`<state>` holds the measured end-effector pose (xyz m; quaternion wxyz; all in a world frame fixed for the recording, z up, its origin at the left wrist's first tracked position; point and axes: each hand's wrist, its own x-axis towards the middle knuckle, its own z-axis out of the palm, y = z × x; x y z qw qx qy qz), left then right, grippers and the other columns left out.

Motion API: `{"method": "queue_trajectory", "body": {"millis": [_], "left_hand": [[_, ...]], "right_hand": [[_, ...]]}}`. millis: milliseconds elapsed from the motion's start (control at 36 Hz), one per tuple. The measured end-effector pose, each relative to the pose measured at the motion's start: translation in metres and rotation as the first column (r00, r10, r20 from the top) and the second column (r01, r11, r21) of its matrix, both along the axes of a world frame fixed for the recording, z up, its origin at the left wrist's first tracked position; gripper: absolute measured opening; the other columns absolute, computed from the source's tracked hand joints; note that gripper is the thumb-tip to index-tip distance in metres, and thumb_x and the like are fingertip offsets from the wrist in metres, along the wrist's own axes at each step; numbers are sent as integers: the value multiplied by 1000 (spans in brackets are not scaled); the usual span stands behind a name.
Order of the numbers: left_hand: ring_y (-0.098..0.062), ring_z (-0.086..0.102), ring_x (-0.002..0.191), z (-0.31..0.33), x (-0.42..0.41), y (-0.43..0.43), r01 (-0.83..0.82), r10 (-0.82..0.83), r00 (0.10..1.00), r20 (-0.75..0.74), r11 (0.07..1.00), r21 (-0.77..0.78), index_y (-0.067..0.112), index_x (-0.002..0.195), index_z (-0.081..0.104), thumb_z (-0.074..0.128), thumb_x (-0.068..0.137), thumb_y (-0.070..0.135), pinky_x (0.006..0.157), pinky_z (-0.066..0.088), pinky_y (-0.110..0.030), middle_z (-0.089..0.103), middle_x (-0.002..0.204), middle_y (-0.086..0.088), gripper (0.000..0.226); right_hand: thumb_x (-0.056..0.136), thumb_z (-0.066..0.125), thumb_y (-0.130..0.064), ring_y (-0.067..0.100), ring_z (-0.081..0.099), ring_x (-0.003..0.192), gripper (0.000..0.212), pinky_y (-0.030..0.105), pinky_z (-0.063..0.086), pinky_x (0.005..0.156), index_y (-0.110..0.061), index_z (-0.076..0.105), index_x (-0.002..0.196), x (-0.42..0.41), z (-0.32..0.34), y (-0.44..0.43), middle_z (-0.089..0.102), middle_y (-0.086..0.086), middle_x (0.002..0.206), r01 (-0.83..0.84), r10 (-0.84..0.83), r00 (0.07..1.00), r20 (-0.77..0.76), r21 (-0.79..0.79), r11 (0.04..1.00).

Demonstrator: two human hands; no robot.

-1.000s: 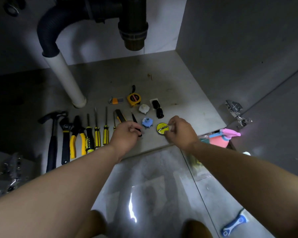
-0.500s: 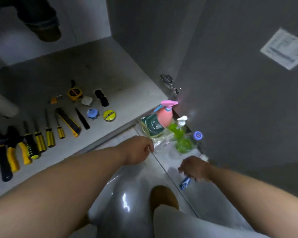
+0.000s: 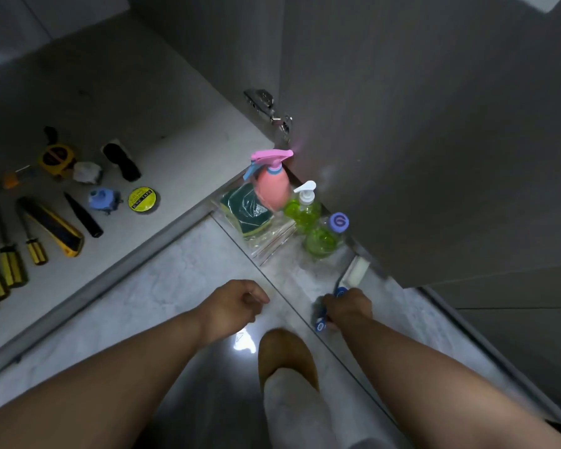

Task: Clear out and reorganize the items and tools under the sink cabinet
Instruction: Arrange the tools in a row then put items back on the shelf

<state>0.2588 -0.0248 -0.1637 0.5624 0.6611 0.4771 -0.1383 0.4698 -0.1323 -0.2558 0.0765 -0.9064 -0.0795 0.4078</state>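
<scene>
My right hand (image 3: 348,307) is closed around the blue handle of a scrub brush (image 3: 353,272) that lies on the tiled floor; its white head points toward the cabinet door. My left hand (image 3: 237,304) hovers over the floor in a loose fist, holding nothing. On the cabinet floor (image 3: 188,150) at the left lie a yellow tape roll (image 3: 142,199), a blue cap-like piece (image 3: 102,199), a black marker (image 3: 83,215), a yellow-black utility knife (image 3: 54,226), screwdrivers (image 3: 10,251) and a yellow tape measure (image 3: 57,158).
On the floor beside the open cabinet door (image 3: 434,124) stand a pink spray bottle (image 3: 272,184), a green pump bottle (image 3: 303,209) and a green bottle with a purple cap (image 3: 326,236), next to bagged sponges (image 3: 248,210). A door hinge (image 3: 266,105) juts out. My knee (image 3: 285,354) is below.
My view swung right from the cabinet to the floor. Both hands left the tools; my right hand reached down and closed on the brush handle.
</scene>
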Motion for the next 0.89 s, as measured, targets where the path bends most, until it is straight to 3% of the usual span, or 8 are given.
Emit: {"method": "queue_trajectory", "body": {"millis": [83,194,361,472,556,667,778,889], "left_hand": [[-12,66,91,-1,-1,-1,-102,100,995,-29,992,-75,9,118,68,50,96,-6,64,53,-10,68,109,-6,32],[-20,69,103,3,3,2,-222,211,974,-78,959,-178,14,117,68,59,100,21,94,59,-36,71,113,-7,20],[-25,76,93,8,-4,3,-304,302,951,-62,887,-347,11,112,69,65,96,40,86,63,-41,77,102,-10,34],[-28,68,110,4,-21,8,-348,346,937,-45,920,-181,10,130,57,67,96,23,96,58,-43,68,122,-12,38],[-26,72,98,6,-39,17,-463,480,877,30,859,-220,5,133,55,63,99,16,88,61,-38,70,114,-21,36],[-27,76,88,12,-60,32,-539,573,814,98,806,-244,6,128,56,60,100,8,65,60,-23,74,103,-22,29],[-31,76,92,9,-80,45,-557,587,801,118,803,-211,3,128,60,61,99,9,69,62,-25,76,99,-20,30],[-25,77,91,7,-96,58,-556,587,796,149,806,-205,9,130,58,61,98,12,71,61,-26,78,98,-13,32]], "right_hand": [[81,70,-38,9,61,48,28,17,38,39,-11,63,81,-19,7,3,68,1,61,125,-116,991,-73,124,984],[86,71,-20,18,71,55,26,24,55,54,5,71,91,-51,25,8,73,14,66,426,-247,804,-541,234,874],[85,73,-29,14,73,69,23,22,58,63,-11,71,100,-86,68,19,76,10,78,80,226,658,-718,365,928],[84,76,-7,22,71,83,23,30,60,71,-10,69,105,-93,74,36,74,14,95,14,409,519,-750,486,874],[81,79,-12,20,68,82,21,29,55,68,-7,71,99,-82,65,58,72,13,91,-26,400,621,-674,493,870],[79,82,-41,17,63,81,39,30,57,69,-16,62,100,-67,40,85,66,2,91,172,69,886,-459,463,869],[69,80,-65,23,66,89,82,31,52,69,-10,54,125,-59,29,110,65,10,101,299,-74,850,-521,363,883],[68,81,-64,24,60,82,86,32,52,69,-6,57,128,-65,22,140,63,12,99,472,-185,790,-584,389,791]]}}
